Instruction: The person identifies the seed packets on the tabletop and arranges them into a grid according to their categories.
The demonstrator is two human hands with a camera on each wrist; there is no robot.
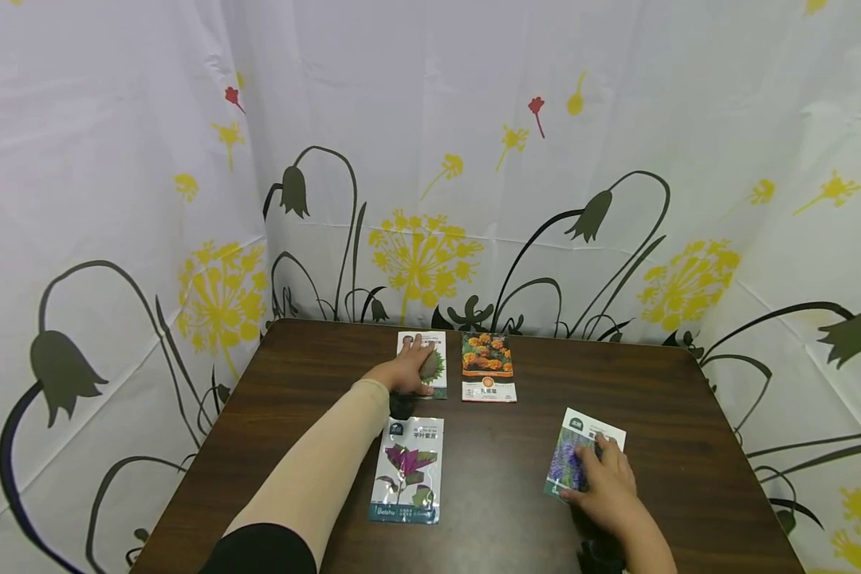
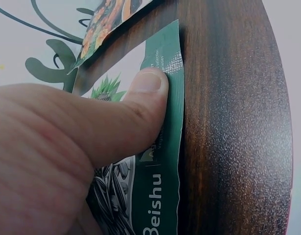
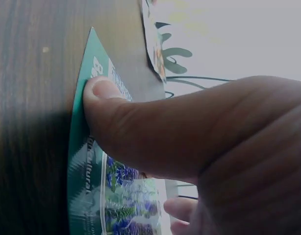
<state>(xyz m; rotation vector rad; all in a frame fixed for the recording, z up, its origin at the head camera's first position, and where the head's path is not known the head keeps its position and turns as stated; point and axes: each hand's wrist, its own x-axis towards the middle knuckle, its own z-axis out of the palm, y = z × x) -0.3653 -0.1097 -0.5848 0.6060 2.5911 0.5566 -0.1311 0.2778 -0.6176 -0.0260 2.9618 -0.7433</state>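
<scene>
At the far left of the table, my left hand (image 1: 407, 368) rests over a white seed packet (image 1: 439, 339) with a green plant picture. Its fingers are spread, and the thumb (image 2: 148, 90) lies on the packet's green bottom band. Toward the right, my right hand (image 1: 610, 484) holds a seed packet (image 1: 565, 458) with purple-blue flowers, set at a slant. The thumb (image 3: 106, 95) lies over its green lower band, and the fingers bend at its other side. Part of each packet is hidden under the hand.
A marigold seed packet (image 1: 488, 367) lies right beside the left hand's packet. Nearer, by the left forearm, lies a packet with a purple leafy plant (image 1: 405, 470). The brown table (image 1: 502, 510) ends at a flower-printed curtain (image 1: 430, 183) behind.
</scene>
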